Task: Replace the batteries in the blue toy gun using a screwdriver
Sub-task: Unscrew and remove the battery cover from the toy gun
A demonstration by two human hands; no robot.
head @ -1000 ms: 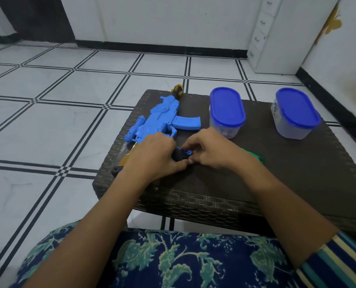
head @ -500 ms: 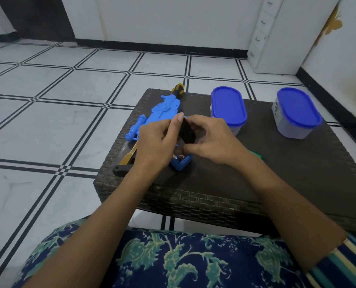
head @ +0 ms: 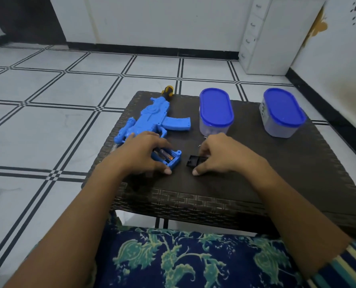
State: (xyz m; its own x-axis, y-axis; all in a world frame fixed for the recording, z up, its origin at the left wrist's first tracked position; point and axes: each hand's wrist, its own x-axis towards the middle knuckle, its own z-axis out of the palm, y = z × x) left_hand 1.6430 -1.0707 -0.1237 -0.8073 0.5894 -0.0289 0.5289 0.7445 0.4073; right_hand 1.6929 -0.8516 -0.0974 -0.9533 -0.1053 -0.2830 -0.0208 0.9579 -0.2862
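Left hand curls round the open battery bay of the blue plastic toy gun, which lies on the dark woven table; right hand grips the small black plastic battery cover just beside it on the table. With the cover off, the next move is probably prising out the old batteries; they sit exposed in the bay.

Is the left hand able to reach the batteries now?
Probably yes: the black cover is off, held by the right hand, and the batteries lie exposed in the toy gun that the left hand holds.
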